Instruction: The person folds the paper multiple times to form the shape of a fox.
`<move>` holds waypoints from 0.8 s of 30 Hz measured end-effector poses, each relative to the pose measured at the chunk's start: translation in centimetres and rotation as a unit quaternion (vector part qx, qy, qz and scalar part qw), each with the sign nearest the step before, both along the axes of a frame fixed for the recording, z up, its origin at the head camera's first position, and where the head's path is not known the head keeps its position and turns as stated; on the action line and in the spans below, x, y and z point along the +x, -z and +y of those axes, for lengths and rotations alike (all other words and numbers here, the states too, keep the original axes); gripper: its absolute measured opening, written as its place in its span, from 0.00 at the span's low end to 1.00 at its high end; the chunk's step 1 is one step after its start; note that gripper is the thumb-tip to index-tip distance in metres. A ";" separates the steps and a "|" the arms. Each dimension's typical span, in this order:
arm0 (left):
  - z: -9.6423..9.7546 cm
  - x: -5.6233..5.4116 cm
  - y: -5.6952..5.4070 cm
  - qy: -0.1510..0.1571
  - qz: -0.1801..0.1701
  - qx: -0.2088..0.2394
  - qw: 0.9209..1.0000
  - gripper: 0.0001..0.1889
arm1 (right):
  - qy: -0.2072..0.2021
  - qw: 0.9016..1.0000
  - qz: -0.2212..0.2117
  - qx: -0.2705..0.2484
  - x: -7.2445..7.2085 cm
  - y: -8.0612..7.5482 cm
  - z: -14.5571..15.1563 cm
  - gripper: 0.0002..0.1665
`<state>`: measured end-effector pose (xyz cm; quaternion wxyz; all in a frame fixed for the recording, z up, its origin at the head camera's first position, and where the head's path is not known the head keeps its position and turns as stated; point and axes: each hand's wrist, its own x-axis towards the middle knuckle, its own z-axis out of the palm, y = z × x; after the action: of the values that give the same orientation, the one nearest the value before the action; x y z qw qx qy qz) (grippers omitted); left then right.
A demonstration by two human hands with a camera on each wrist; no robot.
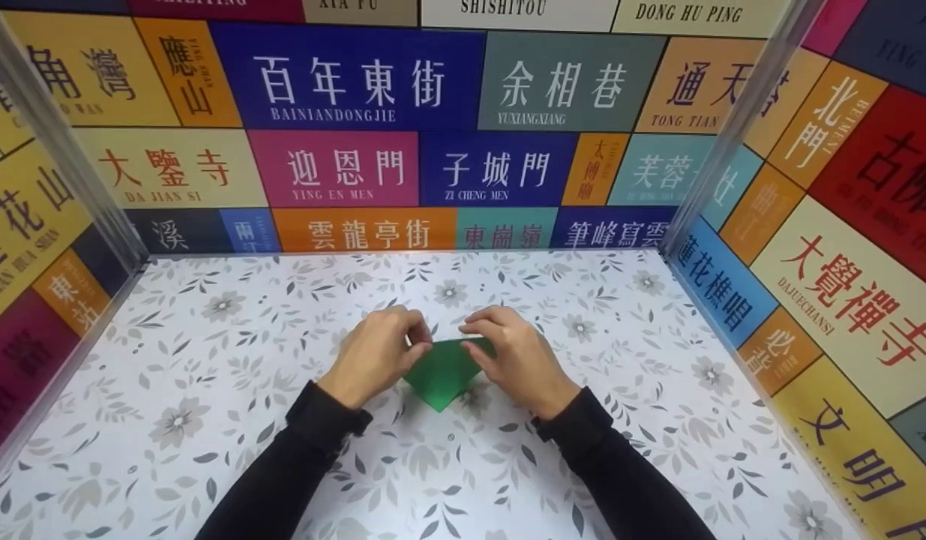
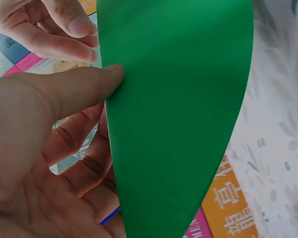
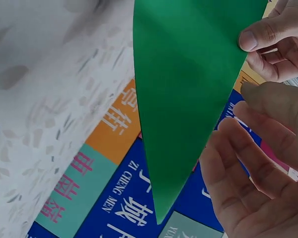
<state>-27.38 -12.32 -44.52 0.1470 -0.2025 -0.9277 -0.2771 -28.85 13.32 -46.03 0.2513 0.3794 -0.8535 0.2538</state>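
A green sheet of paper (image 1: pixel 442 379), pointed at its lower end, is held up above the flowered table, between the two hands. My left hand (image 1: pixel 379 352) pinches its edge, the thumb lying on the near face of the paper (image 2: pixel 179 114) and the other fingers behind. Beside the opposite part of that edge is my right hand (image 1: pixel 519 358). Seen from the right wrist, the right hand (image 3: pixel 263 168) has its fingers loosely bent at the paper's edge, and its thumb stands apart from the sheet (image 3: pixel 188 74).
The table (image 1: pixel 208 360) wears a white cover with grey flowers and leaves. Upright panels with colourful lettered blocks enclose it at the back (image 1: pixel 343 169), on the left (image 1: pixel 28 217) and on the right (image 1: pixel 845 285). Clear strips (image 1: pixel 702 165) run along the corners.
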 end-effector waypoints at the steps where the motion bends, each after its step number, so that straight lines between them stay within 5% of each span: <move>1: 0.0 0.2 -0.2 0.002 0.006 0.002 1.000 0.05 | -0.002 1.000 0.006 -0.001 0.1 -0.2 0.0 0.12; 12: 0.9 2.3 -1.7 0.018 0.077 0.000 0.997 0.08 | -0.006 0.999 0.044 0.009 1.9 -1.8 -0.2 0.17; 24: 1.4 3.2 -2.7 0.030 0.109 0.015 0.994 0.09 | 0.000 0.998 0.054 0.013 2.3 -2.6 -0.4 0.09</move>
<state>-24.16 -10.89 -41.77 0.2417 -0.2568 -0.8956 -0.2713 -26.52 12.95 -43.39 0.2918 0.3961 -0.8417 0.2223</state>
